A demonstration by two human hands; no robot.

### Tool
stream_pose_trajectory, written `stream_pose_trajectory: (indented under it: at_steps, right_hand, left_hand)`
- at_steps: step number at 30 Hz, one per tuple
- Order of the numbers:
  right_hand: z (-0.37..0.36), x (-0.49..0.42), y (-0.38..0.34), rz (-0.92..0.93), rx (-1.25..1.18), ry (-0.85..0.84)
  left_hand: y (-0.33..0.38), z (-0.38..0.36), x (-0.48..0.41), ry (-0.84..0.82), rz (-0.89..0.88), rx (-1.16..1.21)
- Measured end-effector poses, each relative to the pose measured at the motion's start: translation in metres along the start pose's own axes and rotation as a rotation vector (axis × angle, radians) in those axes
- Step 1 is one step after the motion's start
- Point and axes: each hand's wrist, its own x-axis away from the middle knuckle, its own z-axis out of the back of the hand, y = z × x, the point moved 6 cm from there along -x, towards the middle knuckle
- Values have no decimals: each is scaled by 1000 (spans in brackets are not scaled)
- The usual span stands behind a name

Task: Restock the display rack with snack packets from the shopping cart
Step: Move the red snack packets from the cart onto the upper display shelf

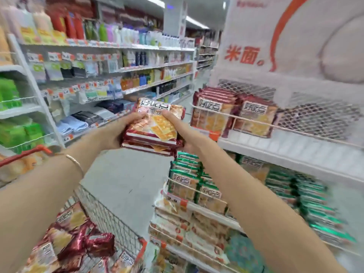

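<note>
A stack of glossy red-edged cracker packets [154, 125] is held at centre frame, clamped between both hands. The left hand [121, 130] grips its 9 o'clock side and the right hand [185, 133] its 3 o'clock side. The white wire-fronted display rack [275, 150] stands at 3 o'clock. The red-rimmed wire shopping cart [106, 217], holding more packets, is at 7 o'clock.

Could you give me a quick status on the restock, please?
Gripping packet stack with left hand and right hand, mid-aisle. Matching packets on rack top shelf, right. More in cart. Path clear.
</note>
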Motion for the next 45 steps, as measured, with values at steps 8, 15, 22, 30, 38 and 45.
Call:
stream_pose_trajectory:
  at_steps: [8, 15, 22, 30, 38, 45]
  right_hand:
    - [246, 66, -98, 332, -15, 332]
    - [373, 45, -50, 315, 254, 525]
    - [362, 46, 2, -23, 629, 47]
    - [320, 26, -5, -150, 195, -107]
    - [407, 37, -12, -186, 100, 222]
    - [357, 20, -13, -153, -107, -101]
  left_hand:
    - [134, -236, -98, -219, -327, -234]
    - [115, -312, -163, -145, -487, -665]
    - [91, -306, -184, -167, -333, -1336]
    - [86, -291, -192, -226, -210, -1411]
    - [83, -290, -200, -197, -203, -1501]
    - [84, -287, -197, -223, -229, -1423]
